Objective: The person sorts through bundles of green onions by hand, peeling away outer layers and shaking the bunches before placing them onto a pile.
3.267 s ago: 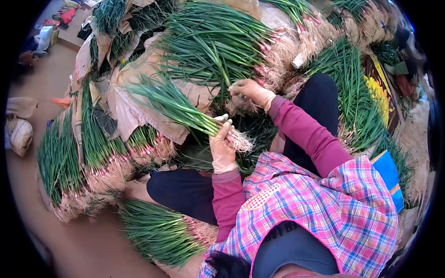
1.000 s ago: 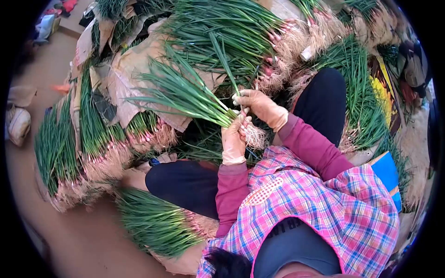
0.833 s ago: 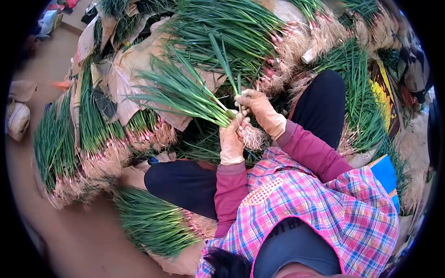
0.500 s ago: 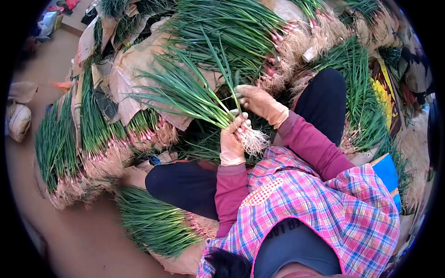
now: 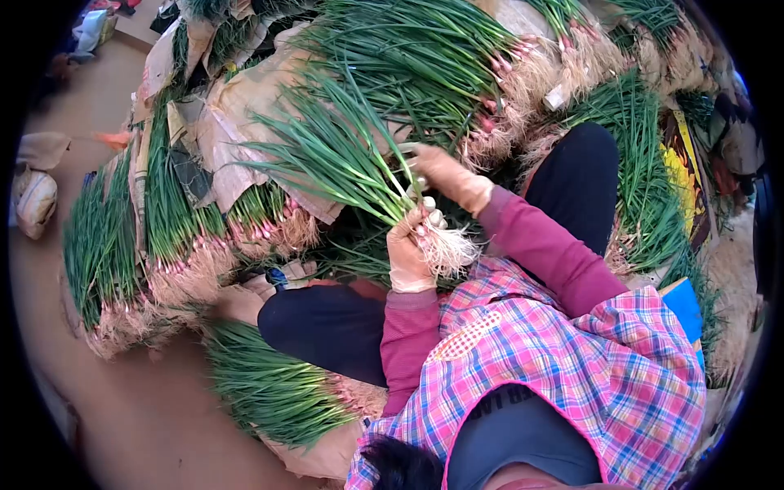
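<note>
My left hand (image 5: 412, 255), in a pale glove, is wrapped round the lower stems of a bunch of spring onions (image 5: 351, 171). The bunch's green leaves fan out to the upper left, while its whitish roots (image 5: 447, 251) hang out on the right side of the fist. Just above, my right hand (image 5: 449, 178), gloved too, is beside the bunch's stems. Motion smears its fingers, so I cannot see whether they grip a stalk.
A large heap of spring onions (image 5: 408, 49) lies beyond my hands. More bundles (image 5: 102, 245) stand on the left with brown wrapping sheets (image 5: 245, 122). Another bundle (image 5: 278, 384) lies by my bent left knee (image 5: 318, 327). Further onions (image 5: 637, 180) are on the right.
My right hand has moved slightly down along the stems and is now blurred. The single stalk that stood upright at its fingers now leans in with the bunch. My left hand keeps its hold.
</note>
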`<state>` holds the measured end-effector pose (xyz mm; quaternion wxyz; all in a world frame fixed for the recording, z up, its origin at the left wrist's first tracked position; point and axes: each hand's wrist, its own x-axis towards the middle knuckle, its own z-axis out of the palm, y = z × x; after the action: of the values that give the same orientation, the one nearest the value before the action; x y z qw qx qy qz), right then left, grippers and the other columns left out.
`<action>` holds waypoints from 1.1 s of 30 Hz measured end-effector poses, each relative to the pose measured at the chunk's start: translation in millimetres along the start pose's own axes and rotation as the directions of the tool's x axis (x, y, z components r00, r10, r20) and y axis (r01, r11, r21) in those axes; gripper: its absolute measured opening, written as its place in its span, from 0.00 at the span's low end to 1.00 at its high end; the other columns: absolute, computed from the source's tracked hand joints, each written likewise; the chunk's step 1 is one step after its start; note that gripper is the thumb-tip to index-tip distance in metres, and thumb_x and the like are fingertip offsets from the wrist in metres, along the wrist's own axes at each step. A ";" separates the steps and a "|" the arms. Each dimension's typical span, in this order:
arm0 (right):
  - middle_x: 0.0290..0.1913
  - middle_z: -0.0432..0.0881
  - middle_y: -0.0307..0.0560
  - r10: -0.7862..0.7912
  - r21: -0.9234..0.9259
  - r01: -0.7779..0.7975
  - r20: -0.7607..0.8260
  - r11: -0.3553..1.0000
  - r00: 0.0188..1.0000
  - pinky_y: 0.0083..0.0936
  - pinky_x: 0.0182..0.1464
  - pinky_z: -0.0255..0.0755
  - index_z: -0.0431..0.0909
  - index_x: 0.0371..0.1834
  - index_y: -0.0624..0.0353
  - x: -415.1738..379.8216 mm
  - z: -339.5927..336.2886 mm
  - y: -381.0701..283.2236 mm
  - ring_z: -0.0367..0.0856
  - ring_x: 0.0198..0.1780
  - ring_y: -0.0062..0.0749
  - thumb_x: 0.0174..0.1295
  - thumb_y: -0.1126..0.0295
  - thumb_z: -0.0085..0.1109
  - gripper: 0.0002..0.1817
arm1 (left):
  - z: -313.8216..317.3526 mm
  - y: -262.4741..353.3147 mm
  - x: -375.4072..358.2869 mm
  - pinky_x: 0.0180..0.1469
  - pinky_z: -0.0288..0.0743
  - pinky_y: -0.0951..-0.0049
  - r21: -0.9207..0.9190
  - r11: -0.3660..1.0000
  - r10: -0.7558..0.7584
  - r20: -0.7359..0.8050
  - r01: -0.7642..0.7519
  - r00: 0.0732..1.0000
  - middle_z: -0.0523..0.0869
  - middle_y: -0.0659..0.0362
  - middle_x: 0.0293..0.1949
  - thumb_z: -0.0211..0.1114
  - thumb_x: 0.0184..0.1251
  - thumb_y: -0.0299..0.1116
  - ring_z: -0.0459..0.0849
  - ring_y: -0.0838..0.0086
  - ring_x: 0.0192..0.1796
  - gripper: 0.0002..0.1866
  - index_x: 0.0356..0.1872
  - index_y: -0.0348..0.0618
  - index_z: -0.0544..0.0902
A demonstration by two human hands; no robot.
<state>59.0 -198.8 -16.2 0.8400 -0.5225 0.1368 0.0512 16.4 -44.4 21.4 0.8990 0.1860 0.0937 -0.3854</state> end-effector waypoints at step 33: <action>0.46 0.85 0.56 -0.127 -0.762 -0.017 -0.129 0.647 0.984 0.34 0.52 0.75 0.86 0.41 0.60 192.7 97.1 -48.2 0.84 0.49 0.43 0.51 0.56 0.67 0.21 | -42.1 -19.2 21.3 0.28 0.76 0.75 0.180 0.984 0.051 -0.292 0.002 0.955 0.82 0.55 0.29 0.59 0.61 0.19 0.79 0.72 0.25 0.10 0.44 0.36 0.78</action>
<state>271.7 -144.8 11.2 0.5297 -0.8327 0.1581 0.0334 16.0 -53.5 -28.8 0.8594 0.3222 0.1897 -0.3489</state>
